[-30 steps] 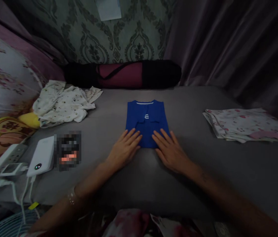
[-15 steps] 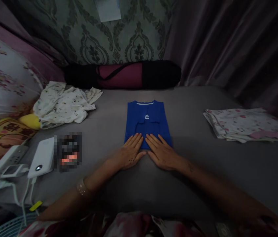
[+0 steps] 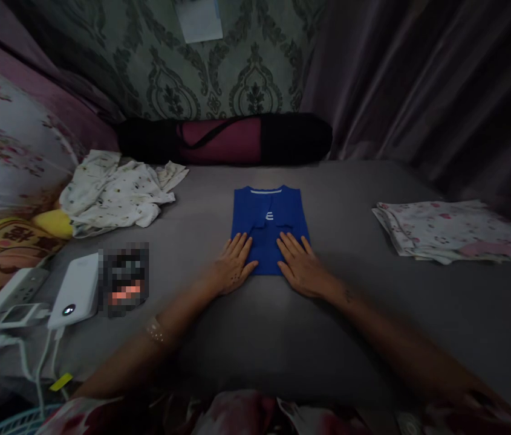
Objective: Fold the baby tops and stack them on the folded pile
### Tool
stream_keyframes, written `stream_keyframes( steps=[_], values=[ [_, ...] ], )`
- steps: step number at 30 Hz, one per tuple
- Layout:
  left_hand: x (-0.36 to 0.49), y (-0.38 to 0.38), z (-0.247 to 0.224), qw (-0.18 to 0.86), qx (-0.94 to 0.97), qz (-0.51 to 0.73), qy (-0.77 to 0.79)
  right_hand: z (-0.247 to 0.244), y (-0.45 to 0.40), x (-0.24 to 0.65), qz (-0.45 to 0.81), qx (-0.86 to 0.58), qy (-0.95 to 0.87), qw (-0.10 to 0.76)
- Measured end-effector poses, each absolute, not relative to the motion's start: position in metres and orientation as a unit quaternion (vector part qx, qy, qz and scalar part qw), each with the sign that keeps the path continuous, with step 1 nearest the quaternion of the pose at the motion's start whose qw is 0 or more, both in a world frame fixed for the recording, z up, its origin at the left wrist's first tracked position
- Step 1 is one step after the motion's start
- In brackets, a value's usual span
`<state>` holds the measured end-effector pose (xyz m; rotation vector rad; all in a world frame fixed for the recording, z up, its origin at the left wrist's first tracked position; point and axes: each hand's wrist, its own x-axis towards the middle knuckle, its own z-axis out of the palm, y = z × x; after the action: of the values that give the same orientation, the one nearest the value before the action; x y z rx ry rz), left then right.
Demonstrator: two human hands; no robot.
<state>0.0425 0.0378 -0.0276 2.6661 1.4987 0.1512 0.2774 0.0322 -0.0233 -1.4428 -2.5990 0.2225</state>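
A folded blue T-shirt (image 3: 268, 251) lies flat on the grey bed sheet (image 3: 255, 350), its neckline at the far end and a small white mark on its chest. My left hand (image 3: 233, 264) rests flat on the near left edge of the shirt, fingers stretched forward. On the near right edge lies my right hand (image 3: 299, 264), palm down, fingers spread a little. Neither hand grips the cloth. Creases show in the fabric just beyond the fingertips.
A rumpled white printed cloth (image 3: 119, 193) lies at the left, a folded printed cloth (image 3: 450, 229) at the right. A black and maroon long bag (image 3: 223, 140) lies along the wall. At the near left are a white power bank (image 3: 76, 290), a power strip (image 3: 5, 299) and cables.
My hands have moved apart, from close together at the middle of the shirt's near end to its left and right edges, and slightly forward. The shirt stays in place.
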Motion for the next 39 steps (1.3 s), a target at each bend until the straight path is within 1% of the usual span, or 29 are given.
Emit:
stream_keyframes(
  steps=[3,7,9,11,13,15,20,23,27,31,35,39],
  values=[
    [0.041,0.039,-0.035,0.037,0.867,0.034,0.496,-0.032,0.034,0.279,0.076,-0.479,-0.871,0.074],
    [0.043,0.045,-0.03,0.059,0.864,0.032,0.5,-0.028,0.038,0.282,0.106,-0.483,-0.866,0.079],
    [0.049,0.052,-0.024,0.058,0.857,0.051,0.509,-0.023,0.044,0.279,0.106,-0.505,-0.851,0.098],
    [0.059,0.061,-0.02,0.037,0.848,0.087,0.521,-0.019,0.053,0.273,0.08,-0.54,-0.828,0.133],
    [0.07,0.068,-0.022,0.011,0.842,0.117,0.526,-0.021,0.061,0.265,0.044,-0.565,-0.807,0.165],
    [0.079,0.073,-0.028,-0.006,0.836,0.126,0.534,-0.028,0.067,0.259,0.02,-0.579,-0.795,0.179],
    [0.085,0.077,-0.048,-0.005,0.828,0.096,0.552,-0.05,0.073,0.255,0.014,-0.595,-0.791,0.141],
    [0.083,0.077,-0.049,0.002,0.829,0.083,0.553,-0.05,0.074,0.257,0.018,-0.597,-0.792,0.127],
    [0.076,0.073,-0.043,-0.001,0.83,0.096,0.549,-0.04,0.073,0.265,0.035,-0.58,-0.802,0.136],
    [0.062,0.068,-0.044,-0.016,0.837,0.114,0.535,-0.042,0.072,0.273,0.017,-0.571,-0.806,0.157],
    [0.051,0.067,-0.046,-0.003,0.84,0.094,0.534,-0.049,0.071,0.277,0.028,-0.575,-0.805,0.146],
    [0.054,0.065,-0.037,-0.005,0.843,0.075,0.533,-0.041,0.067,0.273,0.015,-0.57,-0.81,0.136]
  ],
)
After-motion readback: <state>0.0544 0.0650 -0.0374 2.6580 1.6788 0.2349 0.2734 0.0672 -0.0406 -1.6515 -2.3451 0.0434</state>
